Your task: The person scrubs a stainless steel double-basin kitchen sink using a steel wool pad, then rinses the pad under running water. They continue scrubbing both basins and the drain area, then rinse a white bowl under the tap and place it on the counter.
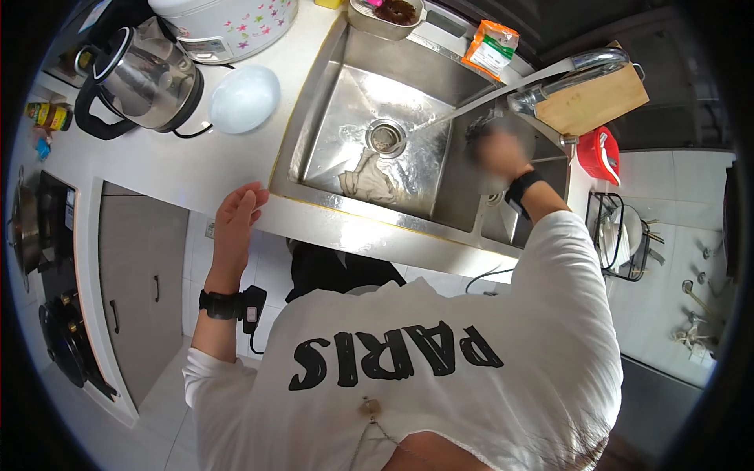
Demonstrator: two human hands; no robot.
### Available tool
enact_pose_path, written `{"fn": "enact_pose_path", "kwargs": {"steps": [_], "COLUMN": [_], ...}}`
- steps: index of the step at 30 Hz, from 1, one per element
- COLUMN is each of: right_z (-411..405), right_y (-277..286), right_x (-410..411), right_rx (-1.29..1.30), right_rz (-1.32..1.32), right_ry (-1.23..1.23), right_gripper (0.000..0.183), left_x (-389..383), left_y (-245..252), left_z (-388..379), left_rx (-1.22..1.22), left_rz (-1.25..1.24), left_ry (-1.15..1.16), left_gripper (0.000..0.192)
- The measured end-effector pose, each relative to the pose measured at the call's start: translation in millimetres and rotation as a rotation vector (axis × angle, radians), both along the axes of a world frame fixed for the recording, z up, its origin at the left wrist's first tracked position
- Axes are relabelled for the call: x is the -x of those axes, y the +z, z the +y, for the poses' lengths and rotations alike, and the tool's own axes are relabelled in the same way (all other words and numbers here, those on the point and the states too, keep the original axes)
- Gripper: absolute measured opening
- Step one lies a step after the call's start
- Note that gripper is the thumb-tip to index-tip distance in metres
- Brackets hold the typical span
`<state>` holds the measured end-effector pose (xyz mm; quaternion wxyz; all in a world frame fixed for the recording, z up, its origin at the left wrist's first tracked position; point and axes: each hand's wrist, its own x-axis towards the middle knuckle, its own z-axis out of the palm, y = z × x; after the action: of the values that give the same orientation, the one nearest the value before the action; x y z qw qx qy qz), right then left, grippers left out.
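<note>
My left hand (240, 206) is at the counter's front edge, left of the sink, holding nothing, its fingers loosely bent. My right hand (500, 154) is over the right side of the sink, blurred by motion. Something dark (480, 126) shows beside its fingers; whether the hand grips it is unclear. Before me is a stainless steel sink (347, 88) with a large basin and a smaller one at right. A wet beige cloth (371, 179) lies crumpled near the drain strainer (386, 138). Water streams from the chrome faucet (595, 59) toward that drain.
Left of the sink stand a pale bowl (244, 99), a glass electric kettle (150, 82) and a flowered rice cooker (235, 23). Behind it are a handled pan (383, 23) and an orange-white packet (493, 50). A wooden cutting board (595, 103) and red container (598, 156) are at right.
</note>
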<state>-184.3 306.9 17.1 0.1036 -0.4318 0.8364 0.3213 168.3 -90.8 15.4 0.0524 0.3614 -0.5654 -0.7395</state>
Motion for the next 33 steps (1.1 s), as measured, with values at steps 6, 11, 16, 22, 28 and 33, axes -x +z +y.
{"fn": "enact_pose_path", "kwargs": {"steps": [6,11,16,22,28,33], "right_z": [-28.5,-34.8,-42.6,-23.7,-23.3,-32.6], "right_y": [-2.9,-31.1,-30.7,-34.1,-24.9,-66.2], "right_x": [-42.0,45.9,28.9,-49.3,-7.6,-72.8], "right_rx": [-0.386,-0.268,-0.363,-0.193,-0.194,-0.267], "right_rz": [-0.414,0.005,-0.143,-0.569,-0.25,-0.739], "right_ry": [0.139,0.116,0.113,0.182,0.238,0.063], "right_gripper": [0.033,0.031,0.025,0.021,0.02,0.026], "left_x": [-18.7,-34.5,-42.9,-40.8,-44.3,-49.5], "left_y": [-14.6,-17.2,-19.1,-16.2,-25.1,-25.4], "left_z": [4.0,6.2,12.4,5.9,-0.6,0.8], "left_rx": [0.023,0.002,0.022,-0.01,-0.022,-0.036], "left_rz": [-0.042,-0.093,-0.126,-0.066,-0.063,-0.076], "left_ry": [0.065,0.111,0.137,0.177,0.185,0.192], "left_gripper": [0.034,0.033,0.032,0.032,0.031,0.031]}}
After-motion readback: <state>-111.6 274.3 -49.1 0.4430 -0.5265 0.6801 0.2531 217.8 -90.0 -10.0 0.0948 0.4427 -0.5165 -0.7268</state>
